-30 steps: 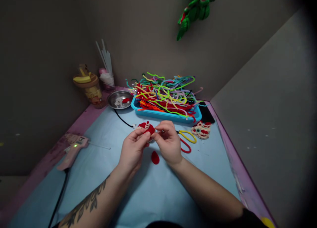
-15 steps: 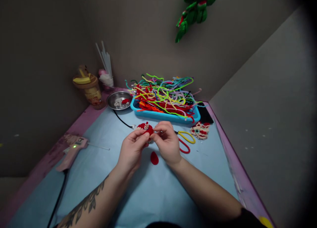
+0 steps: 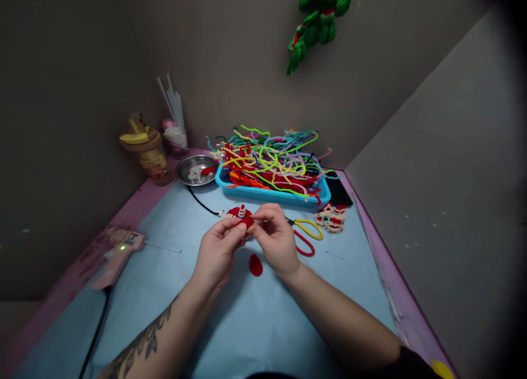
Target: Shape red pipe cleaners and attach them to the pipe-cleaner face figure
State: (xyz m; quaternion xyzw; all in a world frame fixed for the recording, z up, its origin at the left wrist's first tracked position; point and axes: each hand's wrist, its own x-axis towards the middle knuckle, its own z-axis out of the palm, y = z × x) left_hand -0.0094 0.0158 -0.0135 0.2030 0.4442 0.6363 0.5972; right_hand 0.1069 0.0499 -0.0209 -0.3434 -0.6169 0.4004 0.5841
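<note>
Between the thumb and fingers of my left hand point(image 3: 216, 250) is a small red-and-white fuzzy craft piece point(image 3: 246, 219), with a striped tip standing up from it. My right hand point(image 3: 276, 241) pinches at the right edge of the same piece; its fingertips partly hide that spot. A loose red teardrop-shaped piece point(image 3: 256, 265) lies on the blue covering just below the hands. Right beside my right hand are scissors point(image 3: 309, 228) with one yellow and one red handle loop.
A blue basket point(image 3: 272, 194) heaped with coloured pipe cleaners stands behind the hands. Left of it is a metal bowl point(image 3: 185, 177) with small white bits. A pink glue gun point(image 3: 117, 264), its light lit, rests at left. Another red-and-cream craft piece point(image 3: 330, 219) lies at right.
The view has shifted slightly. Both hands keep their grip on the red-and-white craft piece, with barely any visible movement of the fingers.
</note>
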